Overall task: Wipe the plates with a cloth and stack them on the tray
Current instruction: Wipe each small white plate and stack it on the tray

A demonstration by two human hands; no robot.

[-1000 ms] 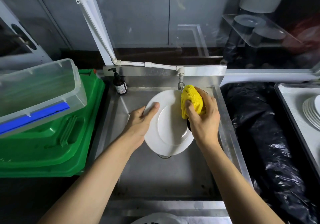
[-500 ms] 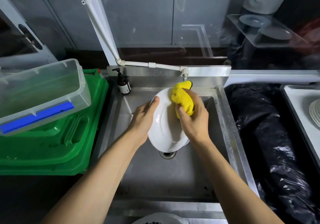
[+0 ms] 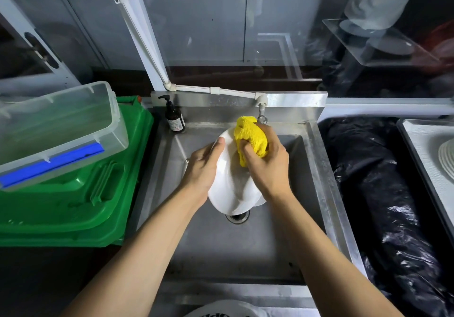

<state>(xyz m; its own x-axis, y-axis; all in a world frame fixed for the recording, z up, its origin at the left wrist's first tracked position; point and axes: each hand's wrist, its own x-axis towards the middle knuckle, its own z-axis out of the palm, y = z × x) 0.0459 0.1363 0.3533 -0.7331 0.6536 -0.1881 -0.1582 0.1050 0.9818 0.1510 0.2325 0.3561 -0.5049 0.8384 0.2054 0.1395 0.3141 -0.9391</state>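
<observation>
Plate (image 3: pixel 229 189): one, white, glossy, tilted over sink (image 3: pixel 317 169). My left hand (image 3: pixel 202 167) gripped its rim; right hand (image 3: pixel 266 167) clutched one bunched yellow cloth (image 3: pixel 250 138).

Steel sink (image 3: pixel 304 194) at centre, its drain (image 3: pixel 237 218) showing low in the basin. Tap (image 3: pixel 262 115) at twelve o'clock, dark pump bottle (image 3: pixel 174 116) on the rim at eleven. Green bin (image 3: pixel 81 194) at nine, clear plastic box (image 3: pixel 56 130) tilted on top. Black plastic sheeting (image 3: pixel 383 206) at three.
</observation>
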